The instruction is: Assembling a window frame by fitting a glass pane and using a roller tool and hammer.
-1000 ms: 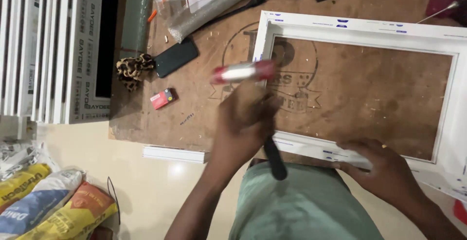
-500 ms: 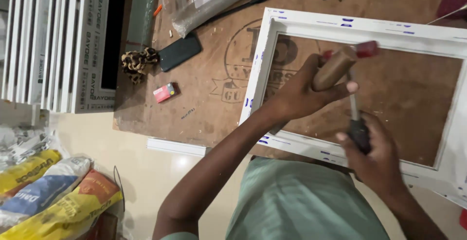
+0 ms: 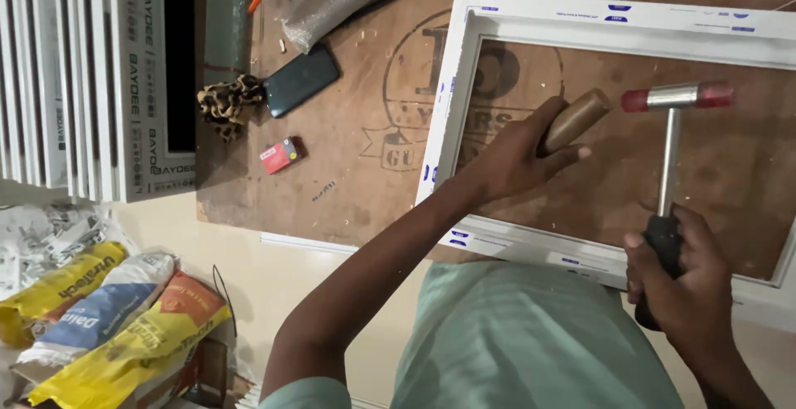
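Two hands work over a broad brown plywood tabletop (image 3: 356, 168), its surface rough and dusty, stamped with a faded round emblem. On it lies a white rectangular frame (image 3: 630, 17) of smooth moulded plastic strips with small blue marks, its near rail just in front of our body and the bare board showing through its opening. To the left stands a stack of white profiled lengths (image 3: 75, 77) on edge, and below the table edge lie crumpled yellow, blue and orange sacks (image 3: 108, 318) on the floor. Our left hand (image 3: 514, 156) reaches inside the frame and is closed around a rounded brown wooden handle (image 3: 576, 119), tilted up to the right; what is on its far end we cannot tell. Our right hand (image 3: 688, 284) is wrapped tight on the black grip of a small hammer (image 3: 673, 127), whose thin metal shaft rises to a chrome head with red end caps, hovering above the board just right of the wooden handle. We judge that a swing from here could glance off the rounded handle and strike our left fingers, or dent the soft white frame. Smaller things sit well apart to the left: a dark phone (image 3: 300, 80), a leopard-print fabric band (image 3: 228, 104) and a little red box (image 3: 280, 155).
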